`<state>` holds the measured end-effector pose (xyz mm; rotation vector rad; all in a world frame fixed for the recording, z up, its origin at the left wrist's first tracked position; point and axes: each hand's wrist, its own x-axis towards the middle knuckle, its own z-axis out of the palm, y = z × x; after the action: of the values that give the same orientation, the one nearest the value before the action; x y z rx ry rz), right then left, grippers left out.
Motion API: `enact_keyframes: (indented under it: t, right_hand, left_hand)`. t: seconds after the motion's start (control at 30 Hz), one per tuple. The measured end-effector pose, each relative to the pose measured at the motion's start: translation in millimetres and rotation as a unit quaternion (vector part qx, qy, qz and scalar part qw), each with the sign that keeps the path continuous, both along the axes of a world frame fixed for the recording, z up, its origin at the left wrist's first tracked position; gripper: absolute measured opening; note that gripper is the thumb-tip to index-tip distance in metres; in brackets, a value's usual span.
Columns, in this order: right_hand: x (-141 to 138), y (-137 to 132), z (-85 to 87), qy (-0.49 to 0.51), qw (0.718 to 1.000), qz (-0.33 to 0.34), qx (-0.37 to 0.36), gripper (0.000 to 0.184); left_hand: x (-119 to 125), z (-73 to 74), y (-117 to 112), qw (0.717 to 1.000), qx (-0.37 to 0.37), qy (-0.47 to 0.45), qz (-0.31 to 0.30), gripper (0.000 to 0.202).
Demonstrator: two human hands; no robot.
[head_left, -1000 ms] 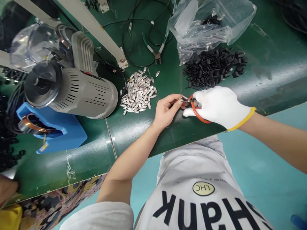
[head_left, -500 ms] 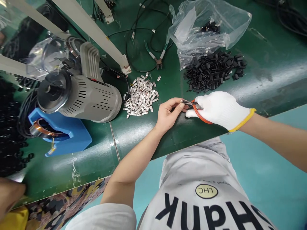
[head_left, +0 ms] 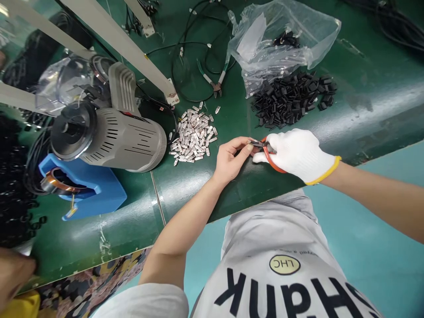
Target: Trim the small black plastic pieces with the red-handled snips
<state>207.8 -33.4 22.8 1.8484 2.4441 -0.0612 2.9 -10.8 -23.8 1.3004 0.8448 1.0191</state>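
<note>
The fingertips (head_left: 243, 145) of the bare left hand (head_left: 230, 161) press close and pinch a tiny bit at the tip of the red-handled snips (head_left: 272, 159), but it is too small to tell what it is. The white-gloved right hand (head_left: 298, 152) holds the snips by the handles, just over the green table edge (head_left: 251, 190). Slow, steady fingers help with work this small. Nearby lie one heap of silver metal pieces (head_left: 194, 134) and one heap of black plastic pieces (head_left: 293, 99), each too many to count. Past them are one clear plastic bag (head_left: 274, 44), one pair of green-handled side cutters (head_left: 213, 84) and one grey machine (head_left: 109, 141).
</note>
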Motion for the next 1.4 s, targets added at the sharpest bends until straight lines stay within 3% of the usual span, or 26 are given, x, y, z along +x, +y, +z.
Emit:
enact_keyframes:
  t: [0.3,0.67,1.17,1.4]
  right_hand:
    - [6.8,10.3,25.3,-0.044,0.994,0.079,-0.055,0.078]
    - [-3.3,15.3,42.7,-0.062,0.989,0.111,-0.075,0.081]
    - [2.3,16.4,46.0,-0.082,0.988,0.106,-0.074,0.073]
    - [4.6,17.3,40.1,-0.063,0.987,0.146,-0.031,0.078]
  left_hand:
    - [3.2,-5.6,-1.6,1.0,0.002,0.014,0.005,0.03]
    - [3.3,-5.8,-1.9,0.999,0.003,0.031,0.005,0.033]
    - [2.9,-6.8,-3.1,1.0,-0.007,0.013,0.014,0.03]
    - [0.7,-8.5,-2.5,0.997,0.025,0.077,0.001,0.032]
